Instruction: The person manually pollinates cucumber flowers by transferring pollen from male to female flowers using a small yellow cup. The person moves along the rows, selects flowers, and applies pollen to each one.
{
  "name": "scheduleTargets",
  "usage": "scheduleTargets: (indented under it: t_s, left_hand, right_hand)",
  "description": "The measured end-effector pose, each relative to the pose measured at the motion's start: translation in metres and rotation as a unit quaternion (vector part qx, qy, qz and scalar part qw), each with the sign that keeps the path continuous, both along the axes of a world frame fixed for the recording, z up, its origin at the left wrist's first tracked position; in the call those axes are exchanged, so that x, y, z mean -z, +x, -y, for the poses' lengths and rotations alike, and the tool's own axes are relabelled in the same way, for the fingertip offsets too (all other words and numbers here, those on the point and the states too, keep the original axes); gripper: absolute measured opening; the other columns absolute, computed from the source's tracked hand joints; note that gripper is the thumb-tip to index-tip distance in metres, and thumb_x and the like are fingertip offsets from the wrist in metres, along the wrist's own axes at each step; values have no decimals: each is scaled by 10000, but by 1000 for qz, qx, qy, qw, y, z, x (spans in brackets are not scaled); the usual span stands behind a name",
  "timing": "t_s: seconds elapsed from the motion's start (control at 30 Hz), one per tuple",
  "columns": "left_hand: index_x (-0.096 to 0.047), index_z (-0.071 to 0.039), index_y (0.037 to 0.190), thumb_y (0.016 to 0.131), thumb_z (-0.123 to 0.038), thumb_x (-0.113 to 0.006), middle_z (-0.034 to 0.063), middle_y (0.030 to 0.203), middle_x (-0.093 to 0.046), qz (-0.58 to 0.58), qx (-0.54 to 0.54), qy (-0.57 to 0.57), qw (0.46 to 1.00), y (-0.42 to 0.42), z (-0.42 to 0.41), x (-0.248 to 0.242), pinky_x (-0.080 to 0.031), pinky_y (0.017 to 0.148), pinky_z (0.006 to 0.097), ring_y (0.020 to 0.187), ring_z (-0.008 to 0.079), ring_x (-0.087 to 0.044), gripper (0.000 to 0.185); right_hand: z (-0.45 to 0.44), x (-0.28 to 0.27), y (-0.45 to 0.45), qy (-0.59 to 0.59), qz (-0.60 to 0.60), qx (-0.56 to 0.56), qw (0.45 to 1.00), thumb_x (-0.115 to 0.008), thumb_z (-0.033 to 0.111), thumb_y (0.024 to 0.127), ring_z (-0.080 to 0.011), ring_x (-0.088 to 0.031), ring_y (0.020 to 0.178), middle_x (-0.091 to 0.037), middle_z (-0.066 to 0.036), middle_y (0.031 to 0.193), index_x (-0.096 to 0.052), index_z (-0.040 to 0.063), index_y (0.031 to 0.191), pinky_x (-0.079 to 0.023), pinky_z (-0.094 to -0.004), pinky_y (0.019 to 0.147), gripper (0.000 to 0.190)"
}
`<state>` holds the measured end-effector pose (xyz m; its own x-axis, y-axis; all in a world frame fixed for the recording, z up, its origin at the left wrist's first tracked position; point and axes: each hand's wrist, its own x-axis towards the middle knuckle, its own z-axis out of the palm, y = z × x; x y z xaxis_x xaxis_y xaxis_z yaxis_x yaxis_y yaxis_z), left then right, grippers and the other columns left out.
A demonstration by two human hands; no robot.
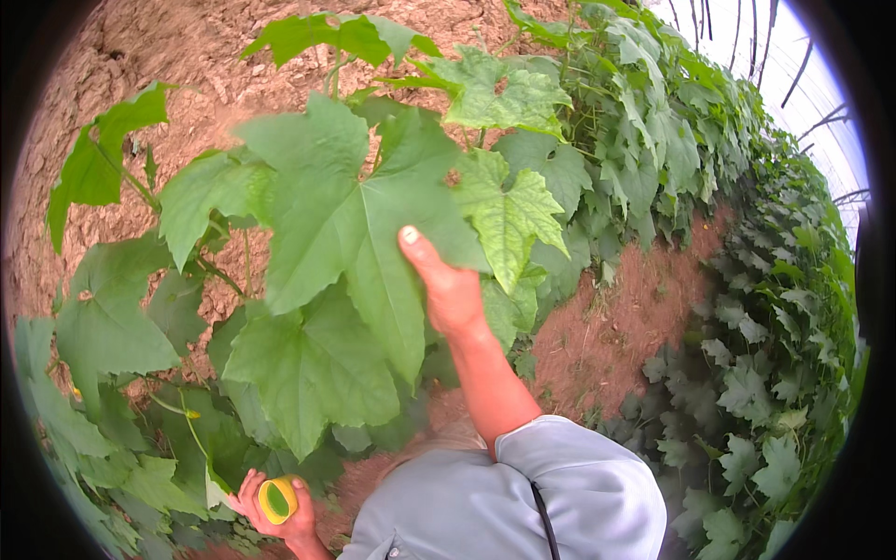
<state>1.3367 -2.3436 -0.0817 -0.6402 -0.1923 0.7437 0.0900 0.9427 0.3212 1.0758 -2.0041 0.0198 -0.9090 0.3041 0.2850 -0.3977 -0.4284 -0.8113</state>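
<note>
My right hand (448, 287) is at the centre, its thumb on the upper face of a large lobed green leaf (350, 203) near the right edge. Its fingers are hidden behind the leaf. At the lower left, my left hand (276, 507) is closed around a small yellow cup (278, 499), whose mouth faces up and shows green inside. A thin green stem with a small yellow tip (192, 414) hangs near a pale, pointed piece beside the left fingers. Broad vine leaves (311, 371) surround both hands.
A rough reddish earth wall or bank (175, 42) stands behind the vines. A bare soil path (616, 322) runs between the near plants and a dense leafy row (756, 392) at the right. Pale translucent sheeting (742, 42) with dark bars shows at the upper right.
</note>
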Motion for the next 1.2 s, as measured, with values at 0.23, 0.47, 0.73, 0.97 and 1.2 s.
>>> scheduleTargets:
  t_s: [0.23,0.47,0.73,0.97,1.2]
  left_hand:
    - [-756,-25,1016,783,-350,-936,133,1034,-770,-10,2,-20,1000,22,-5,-10,-436,1219,691,1063,376,-770,439]
    - [-756,-94,948,740,-369,-969,68,996,-779,-73,-33,2,997,57,5,-21,-451,1202,660,993,301,-815,405]
    - [-757,-106,966,762,-379,-984,69,1030,-775,-61,-178,32,982,173,33,-14,-422,1235,644,1001,314,-797,410]
    - [-756,-65,968,769,-338,-942,93,1034,-758,-53,-304,54,950,288,87,-1,-416,1232,688,1010,344,-784,386]
    - [-715,-52,1005,757,-267,-921,103,1121,-717,-46,-403,51,913,359,109,16,-426,1218,726,1093,361,-761,388]
  right_hand:
    - [37,3,37,139,38,-272,951,-707,576,1080,-201,-694,952,-714,-135,1283,-679,-41,1388,-540,-353,979,690]
    - [94,-65,105,-39,-296,-592,749,-833,607,971,-327,-785,845,-707,-273,1130,-682,-117,1231,-683,-382,758,784]
    - [256,-92,238,-134,-421,-676,591,-983,325,858,-437,-797,903,-753,-389,1194,-799,84,989,-667,-470,720,330]
    - [327,-117,259,105,-330,-776,526,-950,389,892,-429,-823,989,-776,-343,1214,-798,12,1290,-696,-475,816,569]
    - [448,-130,205,607,-296,-99,731,-827,413,1028,-332,-748,1162,-744,-220,1330,-592,97,1627,-622,-478,960,717]
